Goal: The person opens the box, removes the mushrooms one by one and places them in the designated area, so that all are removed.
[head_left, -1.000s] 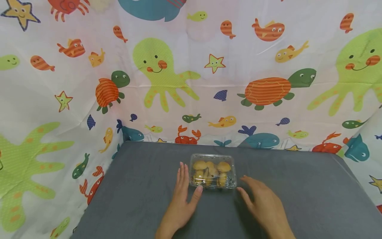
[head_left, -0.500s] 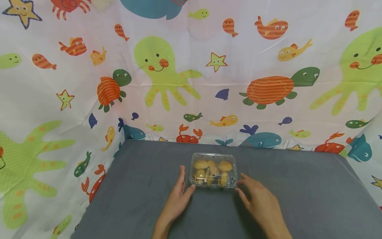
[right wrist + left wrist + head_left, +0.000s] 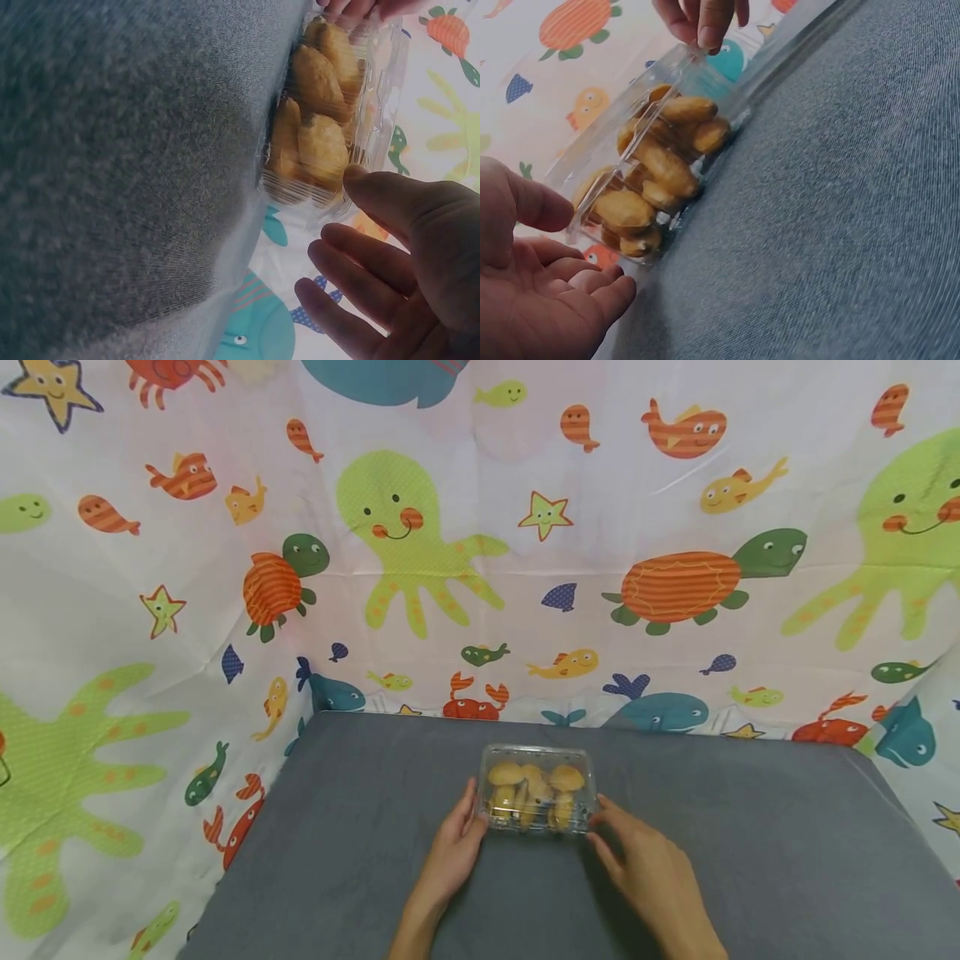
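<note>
A clear plastic clamshell box [image 3: 536, 789] sits on the dark grey cloth, its lid down. Several golden-brown, rounded oval food pieces [image 3: 664, 169] lie inside; their exact kind is unclear. My left hand [image 3: 450, 852] is at the box's left side, thumb by the near corner and fingers along the side. In the left wrist view its thumb meets the box edge while the other fingers bend loosely below. At the right near corner is my right hand [image 3: 648, 868]. Its thumb [image 3: 386, 195] touches the box edge in the right wrist view, with the other fingers spread apart.
A grey cloth [image 3: 360, 793] covers the table, slightly wrinkled. Behind it and on both sides hangs a white curtain [image 3: 495, 610] printed with sea animals, meeting the table's back edge.
My left hand first drew back slightly, then came in against the box's left side. My right hand has edged left to the near right corner. The box stays in place.
</note>
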A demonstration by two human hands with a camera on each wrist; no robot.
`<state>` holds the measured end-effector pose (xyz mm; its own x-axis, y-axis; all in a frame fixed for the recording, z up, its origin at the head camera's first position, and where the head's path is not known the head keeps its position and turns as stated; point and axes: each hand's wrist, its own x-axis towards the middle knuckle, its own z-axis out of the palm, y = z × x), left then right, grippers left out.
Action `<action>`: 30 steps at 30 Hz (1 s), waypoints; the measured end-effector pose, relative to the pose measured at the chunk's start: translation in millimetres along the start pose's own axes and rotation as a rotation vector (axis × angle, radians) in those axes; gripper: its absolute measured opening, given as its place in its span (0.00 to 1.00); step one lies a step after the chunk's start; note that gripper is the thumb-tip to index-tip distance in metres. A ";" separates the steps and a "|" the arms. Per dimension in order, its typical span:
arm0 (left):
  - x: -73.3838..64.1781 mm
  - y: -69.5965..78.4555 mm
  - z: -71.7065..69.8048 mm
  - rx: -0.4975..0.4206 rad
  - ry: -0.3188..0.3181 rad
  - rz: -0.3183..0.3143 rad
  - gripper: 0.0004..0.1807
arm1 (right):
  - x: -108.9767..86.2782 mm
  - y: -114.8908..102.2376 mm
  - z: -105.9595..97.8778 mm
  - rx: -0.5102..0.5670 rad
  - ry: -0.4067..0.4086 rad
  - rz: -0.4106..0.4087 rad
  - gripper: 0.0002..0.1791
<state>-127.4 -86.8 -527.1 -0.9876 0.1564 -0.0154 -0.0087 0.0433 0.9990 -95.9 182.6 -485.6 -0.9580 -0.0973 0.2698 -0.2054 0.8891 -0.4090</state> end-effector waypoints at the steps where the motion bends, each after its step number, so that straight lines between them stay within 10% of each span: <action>1: 0.6 -0.4 0.8 0.004 0.002 0.004 0.35 | 0.3 0.0 0.4 0.002 0.001 0.001 0.10; 30: 5.7 -0.1 11.5 0.006 0.129 0.041 0.33 | 9.0 1.5 4.7 0.012 0.124 -0.066 0.10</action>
<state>-131.3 -74.5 -527.8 -0.9991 0.0299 0.0316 0.0329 0.0457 0.9984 -105.8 181.0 -487.9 -0.9104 -0.0982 0.4020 -0.2698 0.8774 -0.3967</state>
